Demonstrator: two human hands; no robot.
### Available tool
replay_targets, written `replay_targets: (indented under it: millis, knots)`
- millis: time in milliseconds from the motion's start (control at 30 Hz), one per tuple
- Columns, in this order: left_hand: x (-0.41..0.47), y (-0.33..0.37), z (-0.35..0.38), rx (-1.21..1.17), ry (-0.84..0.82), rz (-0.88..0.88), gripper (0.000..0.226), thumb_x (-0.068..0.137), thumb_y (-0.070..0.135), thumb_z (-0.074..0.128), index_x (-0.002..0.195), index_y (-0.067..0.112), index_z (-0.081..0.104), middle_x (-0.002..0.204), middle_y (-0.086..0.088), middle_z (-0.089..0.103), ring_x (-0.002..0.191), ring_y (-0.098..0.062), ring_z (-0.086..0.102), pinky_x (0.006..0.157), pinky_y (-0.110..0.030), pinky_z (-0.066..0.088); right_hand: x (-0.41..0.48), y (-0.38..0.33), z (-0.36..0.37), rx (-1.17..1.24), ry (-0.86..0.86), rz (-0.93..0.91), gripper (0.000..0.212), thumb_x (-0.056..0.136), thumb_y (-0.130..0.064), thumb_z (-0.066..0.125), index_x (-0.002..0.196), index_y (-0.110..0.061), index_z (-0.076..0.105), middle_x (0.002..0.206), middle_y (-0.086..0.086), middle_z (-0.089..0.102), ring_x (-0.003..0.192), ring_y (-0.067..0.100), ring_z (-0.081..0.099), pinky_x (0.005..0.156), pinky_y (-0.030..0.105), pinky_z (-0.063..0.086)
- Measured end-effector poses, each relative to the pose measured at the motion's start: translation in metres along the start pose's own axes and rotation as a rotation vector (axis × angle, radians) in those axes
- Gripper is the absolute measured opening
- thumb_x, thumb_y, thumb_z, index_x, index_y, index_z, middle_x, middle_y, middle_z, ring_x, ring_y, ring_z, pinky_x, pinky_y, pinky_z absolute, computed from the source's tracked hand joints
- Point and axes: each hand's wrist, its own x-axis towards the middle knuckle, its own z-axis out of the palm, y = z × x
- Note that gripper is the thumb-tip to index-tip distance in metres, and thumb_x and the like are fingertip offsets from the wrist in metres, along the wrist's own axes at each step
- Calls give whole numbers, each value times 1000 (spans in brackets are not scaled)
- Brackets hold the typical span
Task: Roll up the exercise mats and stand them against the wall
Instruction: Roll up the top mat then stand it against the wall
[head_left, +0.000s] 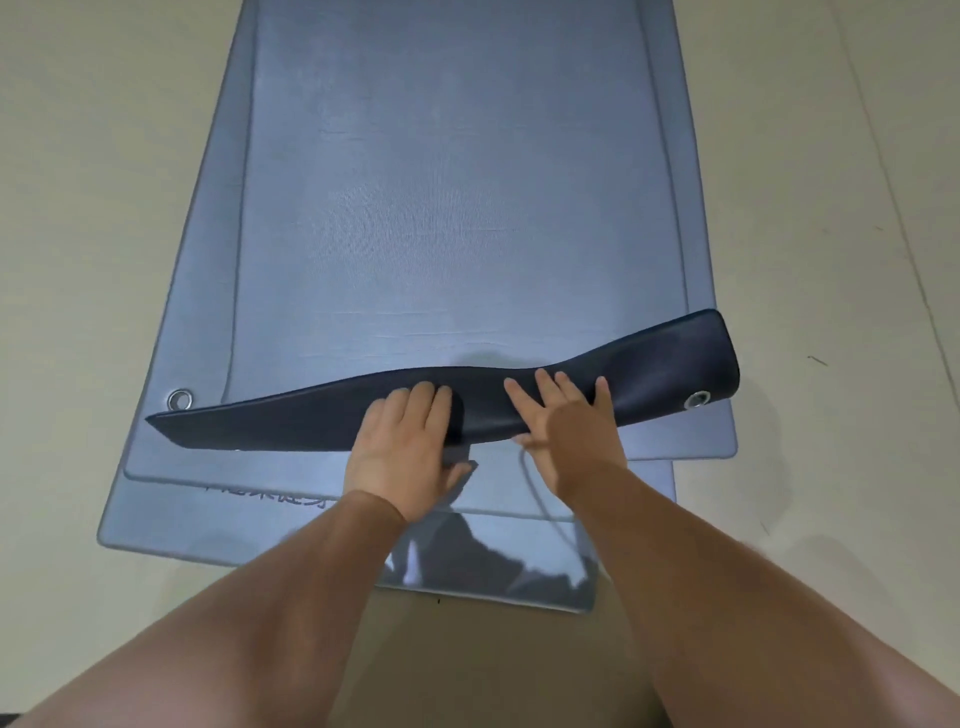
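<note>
Apparently the top grey-blue foam exercise mat (447, 208) is light, soft and springy: left hand (405, 441) grips its folded dark edge (291, 423) at 6 o'clock, right hand (566, 426) presses flat.

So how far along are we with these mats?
Barely started: no mat is rolled or standing yet. In hand: the top mat has its near end turned over, dark underside up; left hand grips it, right hand lies flat on it. Left: roll it, then the mats beneath, and stand them.
</note>
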Motion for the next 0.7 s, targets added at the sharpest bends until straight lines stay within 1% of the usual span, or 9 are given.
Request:
replay_targets:
  millis: [67, 133, 200, 300, 400, 500, 533, 600, 700]
  knots:
    - [-5, -6, 8, 39, -9, -13, 90, 58, 45, 88, 131, 2, 59, 126, -16, 59, 101, -34, 51, 84, -43, 43, -1, 2, -1, -18, 28, -6, 73, 109, -48, 44, 166, -36, 0, 173, 8, 16, 160, 27, 14, 125, 64, 11]
    - [2, -10, 12, 19, 37, -34, 75, 58, 22, 87, 127, 3, 62, 122, -15, 60, 100, -34, 52, 82, -42, 41, -2, 4, -1, -61, 53, -8, 75, 108, -46, 48, 166, -34, 3, 171, 10, 21, 159, 28, 19, 124, 64, 16]
    - [13, -11, 10, -3, 45, -63, 55, 59, 8, 80, 113, 7, 68, 107, -10, 64, 91, -32, 55, 74, -39, 42, -2, 3, -1, -156, 47, -19, 87, 104, -28, 59, 167, -28, -1, 170, 16, 20, 157, 33, 19, 122, 67, 19]
    - [22, -11, 4, -12, -49, -97, 36, 68, 9, 71, 104, 14, 70, 99, -2, 64, 93, -28, 57, 74, -35, 39, -2, -1, -6, -255, 2, -45, 99, 95, -12, 67, 167, -20, -2, 168, 24, 21, 156, 40, 21, 122, 68, 22]
    - [24, -10, -1, -41, -171, -148, 30, 85, 13, 59, 114, 21, 65, 112, 4, 62, 108, -23, 54, 84, -33, 34, -1, -2, -16, -257, -24, -56, 91, 99, -12, 62, 167, -20, 3, 165, 25, 28, 154, 39, 27, 124, 63, 22]
    - [31, -10, -16, -36, -284, -180, 19, 91, 18, 57, 107, 25, 63, 97, 6, 58, 97, -20, 51, 79, -30, 31, 3, -2, -34, -117, -74, -26, 73, 99, -8, 54, 163, -23, 24, 145, 15, 53, 137, 32, 47, 125, 54, 24]
    - [33, -13, -22, -60, -307, -184, 16, 90, 21, 59, 104, 25, 64, 91, 6, 57, 91, -20, 49, 77, -30, 33, 6, -2, -43, -53, -87, -10, 64, 97, -7, 51, 157, -25, 36, 132, 9, 60, 124, 29, 55, 122, 49, 30]
    - [37, -24, -35, -216, -363, -202, 17, 86, 32, 67, 102, 28, 67, 89, 6, 62, 86, -19, 53, 74, -32, 42, 9, -4, -60, 28, -120, -10, 49, 93, -8, 51, 136, -29, 55, 114, 0, 66, 100, 24, 57, 103, 39, 44]
    - [42, -44, -53, -451, -510, -209, 27, 77, 37, 83, 102, 28, 76, 92, 7, 71, 86, -17, 63, 74, -30, 49, 11, -5, -81, 59, -214, -74, 41, 86, -6, 53, 118, -28, 67, 102, -1, 67, 90, 23, 58, 74, 32, 46]
